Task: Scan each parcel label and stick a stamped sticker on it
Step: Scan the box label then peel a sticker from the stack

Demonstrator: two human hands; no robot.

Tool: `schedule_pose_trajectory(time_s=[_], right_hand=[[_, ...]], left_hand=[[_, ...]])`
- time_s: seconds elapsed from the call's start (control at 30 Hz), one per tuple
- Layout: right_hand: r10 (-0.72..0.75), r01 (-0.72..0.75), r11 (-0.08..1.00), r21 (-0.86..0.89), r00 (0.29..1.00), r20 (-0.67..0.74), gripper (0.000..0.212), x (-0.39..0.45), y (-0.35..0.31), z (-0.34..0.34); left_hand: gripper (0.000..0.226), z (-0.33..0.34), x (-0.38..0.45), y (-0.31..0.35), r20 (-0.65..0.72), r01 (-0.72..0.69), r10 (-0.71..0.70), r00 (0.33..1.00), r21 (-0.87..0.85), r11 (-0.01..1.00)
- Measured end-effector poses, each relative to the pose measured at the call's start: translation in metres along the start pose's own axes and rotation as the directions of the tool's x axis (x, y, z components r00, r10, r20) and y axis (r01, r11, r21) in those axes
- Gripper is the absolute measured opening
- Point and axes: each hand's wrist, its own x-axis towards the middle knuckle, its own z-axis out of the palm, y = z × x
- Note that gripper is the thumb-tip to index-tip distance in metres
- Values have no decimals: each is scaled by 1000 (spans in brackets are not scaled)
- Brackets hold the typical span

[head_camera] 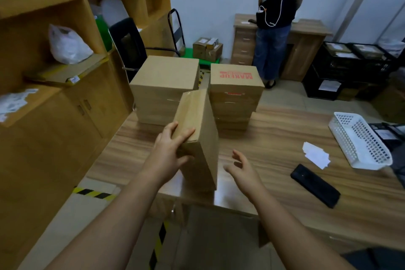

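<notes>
Tilting taped cardboard parcel (198, 138) on desk edge (274, 138), left hand (168, 151) gripping its corner; right hand (241, 169) hovering open, empty; one-handed hold risking a topple.

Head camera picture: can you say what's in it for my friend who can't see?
A left hand grips a tilted cardboard box on a wooden table, while the open right hand hovers beside it. Behind stand two stacks of boxes; to the right lie a black phone, white stickers and a white basket.

left grip (171, 149) clasping, right grip (241, 171) loosely spread
</notes>
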Motion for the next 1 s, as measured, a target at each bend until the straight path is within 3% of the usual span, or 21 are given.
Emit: schedule_pose_trajectory(time_s=[0.1,0.17,0.27,0.33,0.43,0.57,0.67,0.73,0.87,1.0], right_hand=[[-128,126,992,-26,986,-108,48,10,-26,2],[-210,206,978,-44,967,-145,42,15,-44,7],[-270,263,962,-76,956,-111,47,23,-60,20],[-268,258,958,-128,961,-65,55,27,-65,30],[-236,223,957,-185,970,-55,61,31,-61,29],[-139,128,987,-94,984,-113,53,28,-39,-5],[-12,20,999,33,971,-240,49,28,-14,-26],[49,-31,997,68,958,-281,57,31,4,-31],[90,-121,988,-91,954,-286,79,37,38,-32],[85,-157,954,-256,959,-270,84,44,74,-34]], left_hand=[[88,20,3,-3,51,-18,15,999,47,999],[102,31,6,-9,53,-13,15,998,-53,999],[119,41,12,-14,45,102,-93,995,-294,950],[113,45,13,-14,75,166,-149,986,-363,917],[95,50,18,-16,24,75,-71,997,-372,925],[96,64,29,-16,96,-87,113,989,-241,967],[93,83,32,-13,158,-86,106,982,-129,988],[93,101,31,-15,209,-52,47,977,19,998],[85,132,28,-19,351,14,-74,933,171,985],[81,152,33,-4,339,24,-113,934,254,967]])
